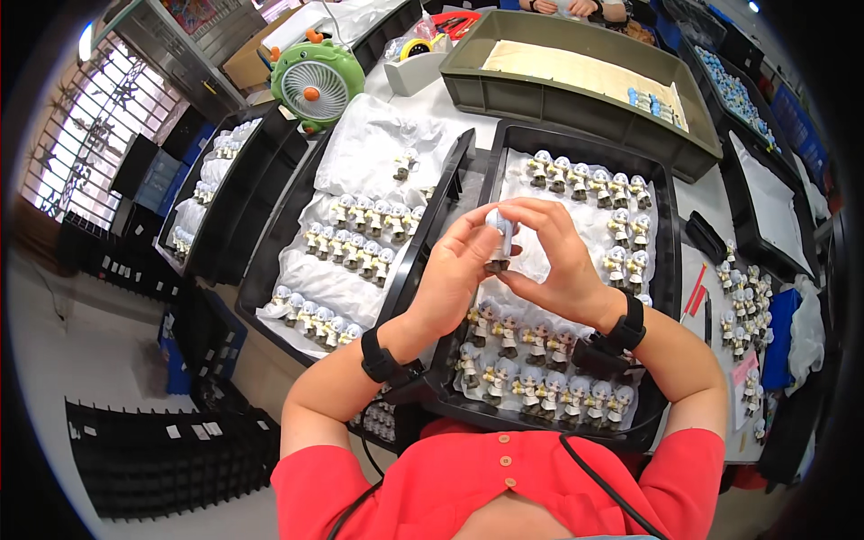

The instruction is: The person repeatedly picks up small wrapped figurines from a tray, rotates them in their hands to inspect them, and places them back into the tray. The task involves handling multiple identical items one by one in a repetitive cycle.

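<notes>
Between my two hands a small figurine (499, 243) with pale silver hair and a dark base is held upright, its back toward me. My left hand (457, 265) pinches it from the left with thumb and fingers. My right hand (556, 261) curves round its other side, index finger at the head and thumb near the feet. Below them lies a black tray (670, 207) lined with white paper, with rows of similar figurines (538, 340) along its near, far and right sides. To its left, another black tray (261, 270) carries more rows of them.
A large olive bin (576, 108) stands behind the trays, beside a tape dispenser (418, 67). A green fan (317, 81) is at the far left. Loose figurines (745, 306), a red pen (695, 288) and a blue box (781, 333) lie to the right. Another person's hands (567, 7) show at the top.
</notes>
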A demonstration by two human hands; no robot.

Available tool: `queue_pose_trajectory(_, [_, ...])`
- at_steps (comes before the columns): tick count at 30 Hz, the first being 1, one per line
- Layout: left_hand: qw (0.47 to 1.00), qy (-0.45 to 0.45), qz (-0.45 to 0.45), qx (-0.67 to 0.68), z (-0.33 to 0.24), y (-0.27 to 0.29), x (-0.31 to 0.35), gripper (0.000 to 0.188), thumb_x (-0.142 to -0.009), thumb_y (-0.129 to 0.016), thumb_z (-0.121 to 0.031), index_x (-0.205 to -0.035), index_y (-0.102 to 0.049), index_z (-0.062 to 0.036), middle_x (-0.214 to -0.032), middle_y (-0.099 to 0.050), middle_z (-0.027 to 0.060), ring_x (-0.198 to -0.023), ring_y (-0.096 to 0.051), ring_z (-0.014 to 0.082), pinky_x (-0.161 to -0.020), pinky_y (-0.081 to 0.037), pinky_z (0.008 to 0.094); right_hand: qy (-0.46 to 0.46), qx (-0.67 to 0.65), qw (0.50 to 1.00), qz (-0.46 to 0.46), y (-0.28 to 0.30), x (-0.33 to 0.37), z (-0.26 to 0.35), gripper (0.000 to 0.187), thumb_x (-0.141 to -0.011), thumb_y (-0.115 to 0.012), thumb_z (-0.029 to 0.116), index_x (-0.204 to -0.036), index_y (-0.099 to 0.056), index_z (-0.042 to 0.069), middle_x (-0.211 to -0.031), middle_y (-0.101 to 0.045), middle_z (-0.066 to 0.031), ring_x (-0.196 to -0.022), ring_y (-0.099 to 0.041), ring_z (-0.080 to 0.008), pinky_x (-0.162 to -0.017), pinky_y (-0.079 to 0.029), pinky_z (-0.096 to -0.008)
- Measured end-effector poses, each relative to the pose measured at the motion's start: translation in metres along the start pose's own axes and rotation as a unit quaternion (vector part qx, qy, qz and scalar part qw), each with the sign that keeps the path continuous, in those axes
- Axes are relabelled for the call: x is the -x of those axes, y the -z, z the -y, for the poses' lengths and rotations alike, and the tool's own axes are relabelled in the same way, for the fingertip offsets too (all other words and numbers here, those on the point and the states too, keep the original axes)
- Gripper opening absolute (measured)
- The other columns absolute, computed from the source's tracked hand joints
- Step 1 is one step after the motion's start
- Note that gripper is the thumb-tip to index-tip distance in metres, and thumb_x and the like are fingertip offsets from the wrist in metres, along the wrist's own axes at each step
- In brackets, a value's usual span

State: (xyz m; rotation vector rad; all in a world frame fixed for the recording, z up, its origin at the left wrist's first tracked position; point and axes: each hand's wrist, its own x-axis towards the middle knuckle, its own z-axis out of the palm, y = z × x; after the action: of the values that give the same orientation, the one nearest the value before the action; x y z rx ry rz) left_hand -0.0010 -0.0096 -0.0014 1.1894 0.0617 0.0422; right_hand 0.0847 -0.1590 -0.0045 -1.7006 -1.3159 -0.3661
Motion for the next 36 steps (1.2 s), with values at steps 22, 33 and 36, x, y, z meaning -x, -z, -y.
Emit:
queue_pose_trajectory(22, [0.988, 0.028, 0.096, 0.114, -0.004, 0.008, -0.004, 0.056, -0.096, -0.044, -0.037, -0.14, -0.031, -0.0054, -0.137, -0.043, 0.0138, -0.119, -0.051, 0.0297, -0.097, -0.043, 0.0394, -0.068, -0.086, 0.994, 0.0, 0.003, 0.003, -0.004, 0.071, -0.064, -0.079, 0.011, -0.128, -0.049, 0.007, -0.112, -0.057, -0.0092, -0.099, -0.054, -0.0245, -0.09, -0.043, -0.0362])
queue_pose_trajectory(33, [0.987, 0.026, 0.095, 0.125, -0.006, 0.01, -0.004, 0.054, -0.097, -0.044, -0.036, -0.14, -0.031, -0.0069, -0.135, -0.045, 0.0106, -0.119, -0.051, 0.0271, -0.093, -0.045, 0.036, -0.096, -0.096, 0.991, -0.009, 0.004, 0.002, -0.002, 0.055, -0.064, -0.077, 0.008, -0.115, -0.056, 0.007, -0.113, -0.058, -0.0088, -0.106, -0.053, -0.0272, -0.092, -0.042, -0.038])
queue_pose_trajectory(36, [0.987, 0.017, 0.087, 0.132, -0.005, 0.01, -0.004, 0.051, -0.097, -0.044, -0.034, -0.139, -0.031, -0.008, -0.132, -0.047, 0.0087, -0.12, -0.05, 0.0262, -0.093, -0.045, 0.0362, -0.045, -0.049, 0.998, -0.016, 0.001, 0.004, -0.01, 0.044, -0.064, -0.078, 0.007, -0.103, -0.058, 0.008, -0.113, -0.058, -0.0085, -0.105, -0.053, -0.0274, -0.092, -0.042, -0.0384])
